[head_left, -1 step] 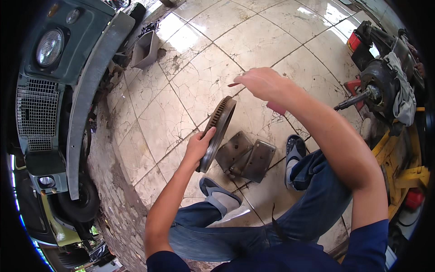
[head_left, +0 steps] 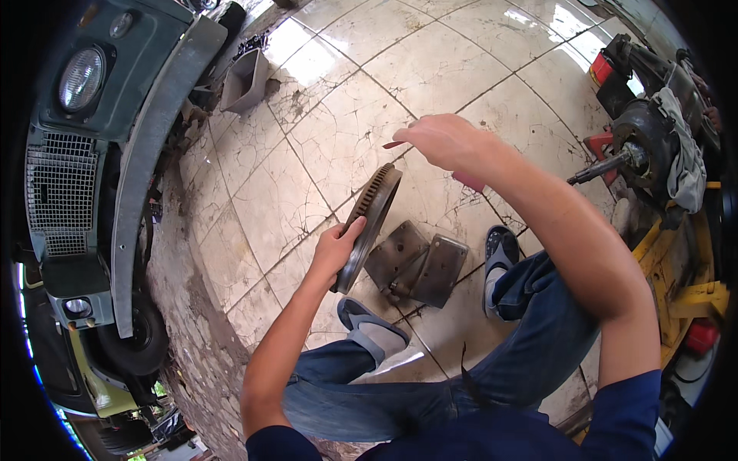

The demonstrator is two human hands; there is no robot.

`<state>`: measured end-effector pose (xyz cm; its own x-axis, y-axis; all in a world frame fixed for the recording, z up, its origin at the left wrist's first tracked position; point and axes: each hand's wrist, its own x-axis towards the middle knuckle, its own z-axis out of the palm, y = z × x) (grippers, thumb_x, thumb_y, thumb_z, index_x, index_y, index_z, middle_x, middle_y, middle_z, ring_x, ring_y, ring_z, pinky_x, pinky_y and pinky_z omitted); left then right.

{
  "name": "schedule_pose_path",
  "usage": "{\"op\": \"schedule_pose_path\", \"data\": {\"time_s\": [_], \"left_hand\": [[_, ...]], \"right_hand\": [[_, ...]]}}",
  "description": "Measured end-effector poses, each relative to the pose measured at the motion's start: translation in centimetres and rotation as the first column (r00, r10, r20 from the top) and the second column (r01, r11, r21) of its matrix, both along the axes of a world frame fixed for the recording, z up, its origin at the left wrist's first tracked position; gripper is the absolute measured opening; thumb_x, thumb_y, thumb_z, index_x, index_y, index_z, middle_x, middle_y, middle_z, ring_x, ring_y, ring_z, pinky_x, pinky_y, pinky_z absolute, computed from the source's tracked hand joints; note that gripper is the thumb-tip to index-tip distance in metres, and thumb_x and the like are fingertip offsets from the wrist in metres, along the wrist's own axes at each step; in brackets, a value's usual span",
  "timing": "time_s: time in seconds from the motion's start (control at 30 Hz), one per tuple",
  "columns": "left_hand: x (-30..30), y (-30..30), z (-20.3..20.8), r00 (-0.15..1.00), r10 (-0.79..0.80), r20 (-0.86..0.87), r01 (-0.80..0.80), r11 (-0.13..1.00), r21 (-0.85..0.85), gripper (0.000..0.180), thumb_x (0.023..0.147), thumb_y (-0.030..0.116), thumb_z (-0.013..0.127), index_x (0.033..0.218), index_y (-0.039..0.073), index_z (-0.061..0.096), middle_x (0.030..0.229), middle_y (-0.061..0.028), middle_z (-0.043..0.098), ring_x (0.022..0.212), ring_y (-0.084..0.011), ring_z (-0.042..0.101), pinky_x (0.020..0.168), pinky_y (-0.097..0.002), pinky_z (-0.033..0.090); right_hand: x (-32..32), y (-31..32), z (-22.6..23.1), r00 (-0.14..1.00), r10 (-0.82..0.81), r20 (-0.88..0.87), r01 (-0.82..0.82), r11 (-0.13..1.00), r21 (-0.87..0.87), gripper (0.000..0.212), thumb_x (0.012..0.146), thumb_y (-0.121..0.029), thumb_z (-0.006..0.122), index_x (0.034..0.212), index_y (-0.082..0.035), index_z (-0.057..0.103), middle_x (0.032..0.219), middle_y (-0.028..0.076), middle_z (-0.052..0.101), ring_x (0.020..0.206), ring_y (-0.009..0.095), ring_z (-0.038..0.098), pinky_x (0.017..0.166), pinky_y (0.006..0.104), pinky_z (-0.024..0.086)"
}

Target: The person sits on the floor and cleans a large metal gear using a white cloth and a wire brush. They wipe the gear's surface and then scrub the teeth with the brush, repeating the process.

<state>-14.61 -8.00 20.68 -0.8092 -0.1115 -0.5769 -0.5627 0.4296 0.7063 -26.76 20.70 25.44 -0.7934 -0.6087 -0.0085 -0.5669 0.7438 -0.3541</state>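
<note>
My left hand (head_left: 338,247) grips the rim of a heavy, dark flywheel (head_left: 376,219) with gear teeth along its edge. It stands tilted, nearly edge-on to me. Above and to the right of it, my right hand (head_left: 446,142) is closed around a thin reddish sheet (head_left: 470,181), which looks like sandpaper. One edge of the sheet sticks out past the fingertips, another below the palm. That hand is apart from the flywheel. Between my feet, two dark metal blocks (head_left: 438,270) with holes lie side by side on the tiles.
A vehicle front with a grey bumper (head_left: 161,131) stands on the left. Beyond it sits a grey plastic bin (head_left: 246,81). On the right are a greasy shaft assembly (head_left: 634,157) draped with a rag (head_left: 683,150) and a yellow metal frame (head_left: 696,300). Cracked tiles (head_left: 307,177) cover the floor.
</note>
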Motion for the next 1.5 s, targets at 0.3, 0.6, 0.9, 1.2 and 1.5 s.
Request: {"op": "schedule_pose_path", "data": {"time_s": [0.3,0.6,0.9,1.2,1.5], "left_hand": [[-0.4,-3.0,2.2,0.924,-0.38,-0.045,0.35,0.886,-0.303,0.063,0.095,0.058,0.065,0.093,-0.005,0.075,0.072,-0.0157,0.069,0.07,-0.0207,0.066,0.067,-0.0358,0.05],[-4.2,-5.7,1.5,0.935,-0.335,-0.114,0.308,0.929,-0.205,0.071,0.096,0.068,0.054,0.103,0.002,0.078,0.092,-0.0185,0.077,0.088,-0.0337,0.075,0.08,-0.0405,0.056],[-2.0,-5.9,0.2,0.902,-0.392,-0.183,0.342,0.905,-0.253,0.065,0.103,0.059,0.05,0.103,-0.001,0.074,0.086,-0.0207,0.074,0.082,-0.0312,0.073,0.077,-0.0409,0.054],[-0.8,-7.5,0.6,0.895,-0.395,-0.204,0.351,0.91,-0.221,0.064,0.097,0.061,0.059,0.089,-0.001,0.072,0.076,-0.0235,0.068,0.071,-0.0357,0.066,0.067,-0.0436,0.05],[-1.4,-10.5,0.6,0.821,-0.501,-0.273,0.465,0.865,-0.189,0.056,0.097,0.054,0.067,0.092,-0.001,0.072,0.071,-0.0193,0.065,0.064,-0.027,0.059,0.066,-0.04,0.048]], "right_hand": [[3.2,-3.7,-1.0,0.993,0.102,0.061,-0.079,0.949,-0.306,0.056,0.092,0.008,0.047,0.143,-0.012,0.058,0.135,0.016,0.066,0.124,0.035,0.062,0.104,0.0436,0.051],[9.2,-7.9,-3.9,0.976,-0.216,-0.001,0.198,0.893,-0.403,0.06,0.089,0.01,0.047,0.145,-0.01,0.056,0.147,0.015,0.059,0.132,0.035,0.056,0.11,0.0425,0.048],[13.5,-12.8,-7.5,0.951,-0.091,-0.296,0.003,0.958,-0.285,0.063,0.085,0.004,0.057,0.145,-0.015,0.058,0.151,0.007,0.056,0.143,0.029,0.049,0.115,0.0484,0.042],[14.3,-13.5,-7.9,0.913,-0.129,-0.386,-0.018,0.935,-0.355,0.049,0.086,-0.011,0.064,0.135,-0.015,0.066,0.14,0.004,0.062,0.132,0.026,0.058,0.106,0.0428,0.048],[13.7,-12.9,-9.3,0.932,-0.221,-0.288,0.063,0.879,-0.472,0.049,0.081,-0.001,0.067,0.129,-0.012,0.069,0.135,0.007,0.067,0.127,0.027,0.062,0.105,0.0419,0.049]]}}
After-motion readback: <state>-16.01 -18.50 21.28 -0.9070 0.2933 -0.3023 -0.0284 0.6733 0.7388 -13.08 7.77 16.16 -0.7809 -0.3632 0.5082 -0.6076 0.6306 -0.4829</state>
